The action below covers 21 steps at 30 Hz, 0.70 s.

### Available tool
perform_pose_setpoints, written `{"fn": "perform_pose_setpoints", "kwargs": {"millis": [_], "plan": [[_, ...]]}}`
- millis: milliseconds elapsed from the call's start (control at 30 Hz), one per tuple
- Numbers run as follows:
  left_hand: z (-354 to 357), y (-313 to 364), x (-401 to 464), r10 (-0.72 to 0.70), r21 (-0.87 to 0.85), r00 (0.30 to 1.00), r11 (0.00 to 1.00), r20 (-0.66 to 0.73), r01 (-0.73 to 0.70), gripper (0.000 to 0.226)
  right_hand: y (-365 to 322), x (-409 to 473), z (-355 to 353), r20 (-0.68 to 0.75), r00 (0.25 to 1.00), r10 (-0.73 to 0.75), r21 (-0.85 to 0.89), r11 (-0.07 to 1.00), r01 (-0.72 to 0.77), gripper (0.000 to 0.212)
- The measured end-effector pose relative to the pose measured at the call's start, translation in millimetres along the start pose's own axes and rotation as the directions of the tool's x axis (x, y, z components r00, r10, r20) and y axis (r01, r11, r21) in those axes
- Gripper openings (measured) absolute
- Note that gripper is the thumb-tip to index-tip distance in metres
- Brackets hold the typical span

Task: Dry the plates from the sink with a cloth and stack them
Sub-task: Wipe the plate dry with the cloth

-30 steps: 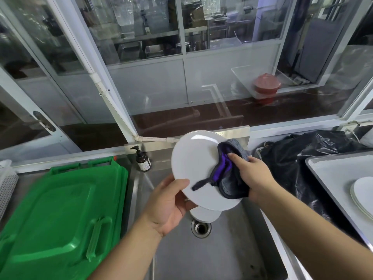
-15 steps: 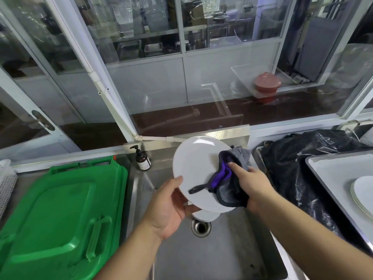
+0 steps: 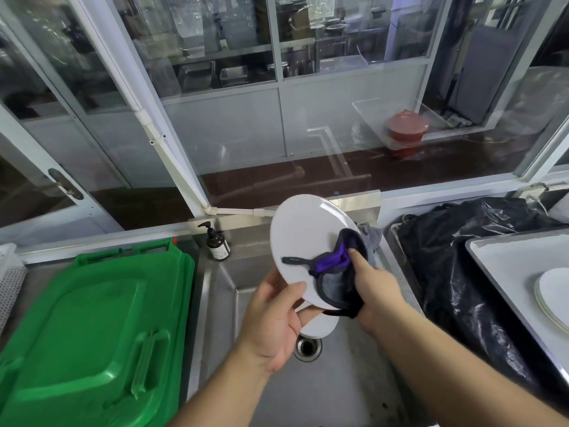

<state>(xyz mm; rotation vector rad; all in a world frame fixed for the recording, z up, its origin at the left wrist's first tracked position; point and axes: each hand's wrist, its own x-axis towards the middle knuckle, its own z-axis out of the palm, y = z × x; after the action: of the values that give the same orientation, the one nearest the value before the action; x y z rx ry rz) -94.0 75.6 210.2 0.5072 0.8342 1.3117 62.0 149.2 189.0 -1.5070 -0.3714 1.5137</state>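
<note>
Two hands: left (image 3: 272, 322) grips plate (image 3: 303, 238) – right (image 3: 374, 288) presses cloth (image 3: 335, 272) on it; second plate (image 3: 320, 326) below

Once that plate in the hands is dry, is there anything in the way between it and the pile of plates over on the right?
Nothing solid blocks it. The white plate is held up over the sink; the stack of plates lies on a tray at the right. Between them sits a black plastic bag, low enough to pass over, it seems.
</note>
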Motion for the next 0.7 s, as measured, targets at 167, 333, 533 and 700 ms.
{"fn": "perform_pose_setpoints", "kwargs": {"millis": [167,333,533,700], "plan": [[-6.2,-10.0,-5.6,-0.024,0.048,0.999,0.999,0.021,0.023,0.043,15.1,-2.5,-4.5,0.021,0.996,0.089,0.013,0.996,-0.089,0.038],[-16.5,13.7,-2.7,-0.066,0.033,0.998,0.997,-0.016,0.066,0.037,-7.2,8.4,-15.7,0.108,0.991,-0.08,-0.159,0.983,0.097,0.024],[-9.4,14.6,-1.9,0.002,0.012,1.0,1.0,-0.007,-0.002,0.034,-25.5,2.0,-8.7,0.081,0.968,-0.239,-0.295,0.922,0.253,0.023],[-3.1,6.2,-1.0,0.025,0.029,0.999,0.999,-0.027,-0.024,0.031,-9.2,-16.7,-2.8,0.091,0.906,-0.414,-0.601,0.702,0.381,0.042]]}}
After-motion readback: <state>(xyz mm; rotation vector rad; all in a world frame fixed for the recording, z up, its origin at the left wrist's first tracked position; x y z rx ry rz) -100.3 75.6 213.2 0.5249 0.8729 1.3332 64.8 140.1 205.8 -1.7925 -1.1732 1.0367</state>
